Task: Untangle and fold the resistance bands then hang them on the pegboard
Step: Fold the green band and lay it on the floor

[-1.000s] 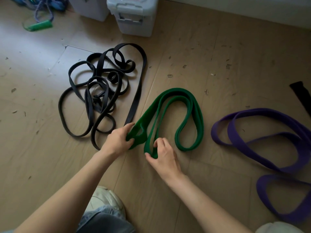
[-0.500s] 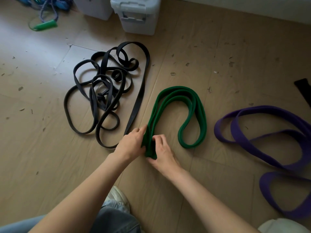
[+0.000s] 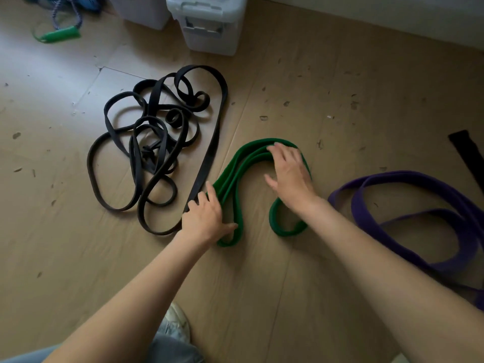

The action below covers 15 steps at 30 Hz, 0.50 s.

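We see the green resistance band [image 3: 237,169] lying on the wooden floor [image 3: 340,87] in an arch, its layers stacked side by side. Our left hand [image 3: 207,218] rests on the near left end of the band, fingers fairly straight and pressing it down, thumb stretched toward the fold at the bottom. Our right hand [image 3: 290,176] lies flat over the top right of the arch, fingers spread and relaxed, holding nothing. The band's other end curls into a small loop just below that wrist. To the left, touching our left fingertips, sprawls a tangle of black bands [image 3: 154,142]. To the right, apart from the green one, a purple band [image 3: 419,218] loops across the floor. A grey lidded bin [image 3: 209,22] stands at the top, with a green-handled rope [image 3: 60,35] in the far left corner.
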Available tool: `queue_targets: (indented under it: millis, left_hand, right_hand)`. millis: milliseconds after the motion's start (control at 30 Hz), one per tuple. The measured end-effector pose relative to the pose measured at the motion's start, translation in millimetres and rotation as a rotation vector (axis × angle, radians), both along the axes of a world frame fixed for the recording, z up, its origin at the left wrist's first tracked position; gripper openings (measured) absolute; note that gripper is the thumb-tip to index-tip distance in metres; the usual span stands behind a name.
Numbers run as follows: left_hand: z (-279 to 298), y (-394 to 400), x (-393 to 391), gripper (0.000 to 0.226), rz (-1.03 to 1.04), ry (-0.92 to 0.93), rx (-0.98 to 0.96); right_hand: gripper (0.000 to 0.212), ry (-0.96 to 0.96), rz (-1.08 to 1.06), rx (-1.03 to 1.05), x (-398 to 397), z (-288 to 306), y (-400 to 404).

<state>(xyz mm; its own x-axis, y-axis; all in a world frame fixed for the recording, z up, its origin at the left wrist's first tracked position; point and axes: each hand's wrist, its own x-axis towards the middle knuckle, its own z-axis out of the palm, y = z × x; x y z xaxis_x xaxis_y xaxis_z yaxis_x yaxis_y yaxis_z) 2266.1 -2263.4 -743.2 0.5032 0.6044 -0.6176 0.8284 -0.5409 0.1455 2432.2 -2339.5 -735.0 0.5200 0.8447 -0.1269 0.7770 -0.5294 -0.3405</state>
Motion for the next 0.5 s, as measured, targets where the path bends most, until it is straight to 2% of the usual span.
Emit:
queue_targets:
  millis: [100,133,200,267,333,433,500]
  left_hand:
    - [-7.6,-10.2,-1.6,0.093,-0.106,0.017,0.189]
    - [-9.2,-9.8,-3.0,0.086,-0.128,-0.026,0.219]
    - [-12.5,-9.1,-7.2,0.077,-0.163,-0.141,0.198]
    - [-13.1,-9.1,-7.8,0.075,-0.162,-0.244,0.149]
    - [-12.0,-7.0,1.0,0.072,-0.089,-0.346,0.126]
    - [-14.7,-0.9,29.3,0.066,-0.043,-0.43,0.127]
    - [-16.4,2.3,41.5,0.066,-0.064,-0.391,0.169]
  right_hand:
    - [0.075,-0.126,0.198,-0.236,22.5,-7.8,31.3]
    - [0.073,-0.161,0.244,-0.279,26.3,-11.4,40.4]
    - [0.057,-0.198,0.266,-0.296,30.7,-15.9,54.5]
    - [0.035,-0.197,0.181,-0.231,37.8,-16.1,64.8]
    - [0.026,-0.199,0.051,-0.179,50.3,-15.5,69.0]
    - [0.027,-0.185,-0.086,-0.226,71.4,-15.8,65.3]
    - [0.036,-0.064,-0.123,-0.256,77.1,-15.0,58.0]
